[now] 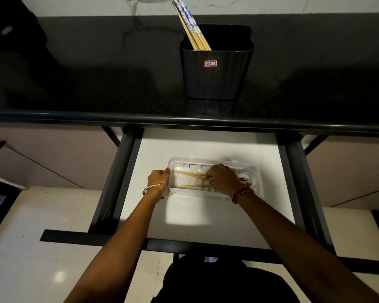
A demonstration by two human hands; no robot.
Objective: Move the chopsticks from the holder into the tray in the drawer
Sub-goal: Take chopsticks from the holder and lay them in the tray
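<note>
A black holder (216,73) with a small red-edged label stands on the dark counter, and several wooden chopsticks with blue-and-white tops (193,29) lean to the left inside it. Below, an open white drawer (206,219) holds a clear plastic tray (253,171). A few chopsticks (187,174) lie across the tray, tips pointing left. My right hand (222,178) is inside the tray with its fingers closed on the thick ends of those chopsticks. My left hand (159,177) grips the tray's left rim.
The black counter edge (184,120) overhangs the back of the drawer. Dark drawer rails (116,182) run along both sides, and the black drawer front (96,236) sits nearest me. Pale cabinet fronts flank the drawer above a light tiled floor.
</note>
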